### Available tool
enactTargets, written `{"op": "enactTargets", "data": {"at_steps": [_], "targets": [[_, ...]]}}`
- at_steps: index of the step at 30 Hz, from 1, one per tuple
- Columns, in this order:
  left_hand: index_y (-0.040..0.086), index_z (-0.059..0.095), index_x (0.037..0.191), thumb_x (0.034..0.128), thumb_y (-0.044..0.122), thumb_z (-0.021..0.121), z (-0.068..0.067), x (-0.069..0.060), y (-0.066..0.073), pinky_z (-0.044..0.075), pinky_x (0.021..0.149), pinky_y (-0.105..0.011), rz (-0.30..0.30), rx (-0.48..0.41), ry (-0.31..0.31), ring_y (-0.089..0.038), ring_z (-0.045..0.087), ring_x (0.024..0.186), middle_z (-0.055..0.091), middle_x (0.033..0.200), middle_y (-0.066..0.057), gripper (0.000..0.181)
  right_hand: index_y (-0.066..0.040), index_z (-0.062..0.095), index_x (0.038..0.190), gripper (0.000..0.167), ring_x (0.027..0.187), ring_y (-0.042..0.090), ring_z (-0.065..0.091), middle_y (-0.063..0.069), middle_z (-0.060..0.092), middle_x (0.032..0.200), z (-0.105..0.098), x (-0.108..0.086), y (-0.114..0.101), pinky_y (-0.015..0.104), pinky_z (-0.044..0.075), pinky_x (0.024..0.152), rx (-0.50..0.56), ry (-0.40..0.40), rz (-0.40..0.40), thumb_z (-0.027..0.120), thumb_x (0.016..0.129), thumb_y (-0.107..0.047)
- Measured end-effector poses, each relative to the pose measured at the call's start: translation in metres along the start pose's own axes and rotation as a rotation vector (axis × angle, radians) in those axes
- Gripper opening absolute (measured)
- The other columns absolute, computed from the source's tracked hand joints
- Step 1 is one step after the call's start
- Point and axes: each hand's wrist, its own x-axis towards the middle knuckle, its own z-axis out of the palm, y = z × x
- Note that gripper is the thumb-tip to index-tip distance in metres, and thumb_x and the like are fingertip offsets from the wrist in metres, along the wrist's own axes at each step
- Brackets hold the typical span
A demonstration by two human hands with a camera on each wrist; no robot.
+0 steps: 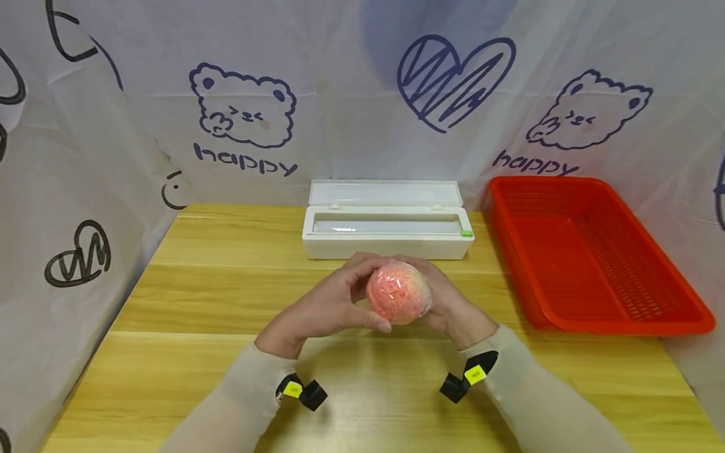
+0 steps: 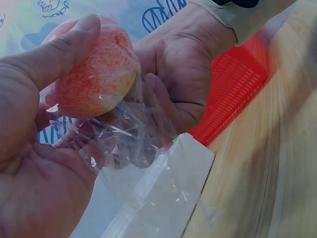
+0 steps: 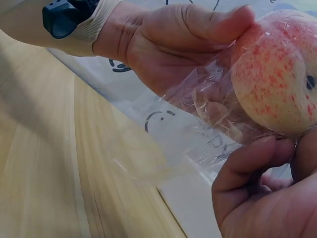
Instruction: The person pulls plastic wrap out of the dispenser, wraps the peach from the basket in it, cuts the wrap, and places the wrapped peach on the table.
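A red-and-yellow apple [image 1: 399, 293] is held above the table in front of me, with shiny cling film over its skin. My left hand [image 1: 328, 305] grips it, the thumb lying across its side in the left wrist view. Loose, crumpled cling film [image 2: 129, 131] hangs off the apple between the two hands. On the other side, my right hand [image 1: 450, 308] has its fingers curled against the fruit's underside, pinching the gathered film in the right wrist view. Part of the right hand's fingers is hidden behind the apple in the head view.
Behind the hands stands a white cling film dispenser [image 1: 387, 248], its lid [image 1: 385, 192] raised and a roll inside. A red plastic basket [image 1: 523, 283] sits at the right of the wooden table [image 1: 215, 296]. White cloth [image 1: 351, 126] with drawings hangs around the back and sides.
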Motion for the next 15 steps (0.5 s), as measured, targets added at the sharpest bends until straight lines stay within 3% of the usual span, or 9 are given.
{"op": "enactTargets", "data": {"at_steps": [3, 5, 7, 9, 12, 15], "targets": [[0.003, 0.050, 0.152, 0.0791, -0.001, 0.091, 0.000, 0.002, -0.001, 0.044, 0.118, -0.036, -0.003, 0.030, 0.021, -0.028, 0.053, 0.140, 0.046, 0.155, -0.011, 0.084, -0.013, 0.069, 0.114, 0.029, 0.098, 0.008, 0.062, -0.005, 0.069, 0.107, -0.004, 0.001, 0.001, 0.023, 0.057, 0.083, -0.034, 0.063, -0.002, 0.041, 0.114, -0.018], [0.006, 0.049, 0.154, 0.0811, 0.000, 0.090, -0.002, 0.003, -0.002, 0.044, 0.119, -0.040, -0.016, 0.045, 0.060, -0.028, 0.054, 0.140, 0.050, 0.155, -0.010, 0.084, -0.009, 0.069, 0.116, 0.024, 0.094, 0.008, 0.060, -0.005, 0.068, 0.104, -0.008, 0.002, 0.001, 0.021, 0.055, 0.079, -0.068, 0.155, -0.042, 0.047, 0.112, -0.019], [0.009, 0.049, 0.155, 0.0827, 0.001, 0.088, -0.005, 0.004, -0.003, 0.044, 0.119, -0.046, -0.026, 0.074, 0.112, -0.028, 0.056, 0.139, 0.054, 0.153, -0.010, 0.083, -0.006, 0.068, 0.119, 0.027, 0.095, 0.011, 0.059, -0.002, 0.067, 0.106, -0.010, 0.002, -0.001, 0.020, 0.054, 0.078, -0.067, 0.248, -0.119, 0.049, 0.113, -0.025], [0.012, 0.051, 0.154, 0.0833, 0.002, 0.088, -0.008, 0.004, -0.003, 0.045, 0.117, -0.051, -0.042, 0.096, 0.172, -0.028, 0.058, 0.136, 0.058, 0.151, -0.008, 0.081, -0.002, 0.065, 0.128, 0.041, 0.103, 0.015, 0.061, 0.004, 0.066, 0.115, -0.009, 0.001, -0.005, 0.020, 0.055, 0.085, -0.039, 0.284, -0.221, 0.047, 0.113, -0.036], [0.015, 0.053, 0.153, 0.0830, 0.003, 0.089, -0.010, 0.005, -0.004, 0.047, 0.113, -0.055, -0.059, 0.113, 0.220, -0.028, 0.060, 0.131, 0.060, 0.148, -0.007, 0.079, 0.003, 0.054, 0.145, 0.068, 0.126, 0.022, 0.058, 0.016, 0.060, 0.140, -0.001, -0.001, -0.011, 0.025, 0.055, 0.102, 0.027, 0.194, -0.330, 0.034, 0.113, -0.053], [0.015, 0.053, 0.153, 0.0831, 0.005, 0.089, -0.007, 0.008, -0.005, 0.050, 0.110, -0.051, -0.082, 0.111, 0.227, -0.026, 0.062, 0.127, 0.059, 0.147, -0.007, 0.079, 0.005, 0.049, 0.151, 0.077, 0.132, 0.022, 0.059, 0.016, 0.057, 0.149, 0.011, -0.001, -0.013, 0.030, 0.055, 0.105, 0.043, 0.109, -0.320, 0.029, 0.112, -0.059]]}}
